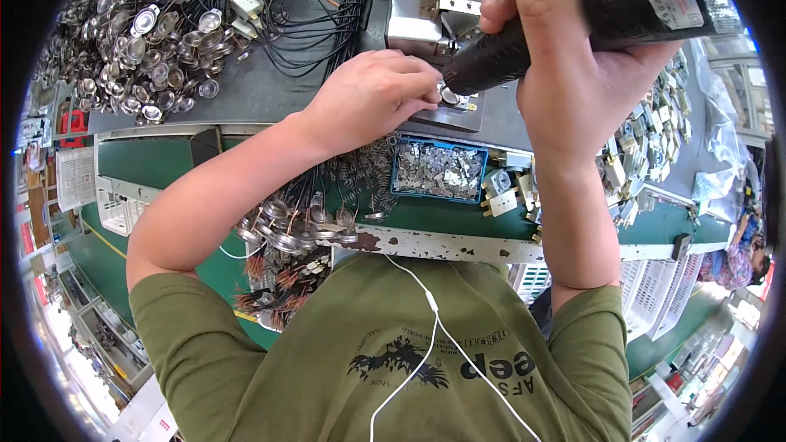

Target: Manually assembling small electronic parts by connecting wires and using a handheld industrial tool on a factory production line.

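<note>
My right hand (573, 86) is wrapped round a black electric screwdriver (499, 56), whose nose slants down and left onto the fixture. Beneath that nose sits a small round metal part (449, 95) on a metal block (450, 119). My left hand (377, 98) comes in from the left with its fingers pinched together at the edge of this part. What lies between those fingertips is hidden. Behind the block stands a silver metal fixture (413, 33), partly covered by the right hand.
Left on the bench lies a big heap of round metal thermostat-like parts (151, 61) with black wires (315, 37). A blue tray (438, 170) of small metal pieces stands at the near side. White box-shaped parts (501, 192) pile up to the right, beside clear plastic film (720, 143).
</note>
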Available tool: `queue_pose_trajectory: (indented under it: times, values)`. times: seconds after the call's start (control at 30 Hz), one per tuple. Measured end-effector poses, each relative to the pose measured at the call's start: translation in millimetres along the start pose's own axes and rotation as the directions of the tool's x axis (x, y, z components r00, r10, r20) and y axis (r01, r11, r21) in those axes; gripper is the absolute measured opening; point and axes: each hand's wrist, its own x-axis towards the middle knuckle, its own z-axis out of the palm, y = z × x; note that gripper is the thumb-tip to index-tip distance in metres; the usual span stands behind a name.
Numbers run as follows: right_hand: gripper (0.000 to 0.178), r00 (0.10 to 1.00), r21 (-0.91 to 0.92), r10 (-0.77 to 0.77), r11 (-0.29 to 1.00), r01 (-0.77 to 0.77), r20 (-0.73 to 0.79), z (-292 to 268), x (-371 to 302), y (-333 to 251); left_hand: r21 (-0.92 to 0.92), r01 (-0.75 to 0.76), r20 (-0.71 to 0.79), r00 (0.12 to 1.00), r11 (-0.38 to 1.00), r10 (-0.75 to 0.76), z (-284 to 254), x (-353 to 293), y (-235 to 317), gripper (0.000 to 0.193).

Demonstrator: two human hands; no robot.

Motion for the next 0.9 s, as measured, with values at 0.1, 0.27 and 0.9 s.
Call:
queue_pose_trajectory:
  times: [0.1, 0.27, 0.9]
  values:
    - [0.019, 0.994, -0.039, -0.104, 0.994, 0.105, 0.036, -7, 5, 18, -0.021, -0.005, -0.009, 1.0, 1.0, 0.005, 0, 1, 1, 0.011]
    - [0.02, 0.998, 0.084, -0.066, 0.994, 0.065, 0.01, 4, -1, 2, -0.043, -0.005, 0.015, 1.0, 0.999, 0.006, -1, 0, -4, 0.013]
    - [0.05, 0.985, 0.168, -0.036, 0.986, 0.007, 0.17, 14, 9, 24, -0.047, 0.079, 0.0, 0.997, 0.996, -0.079, 0, 1, 4, 0.012]
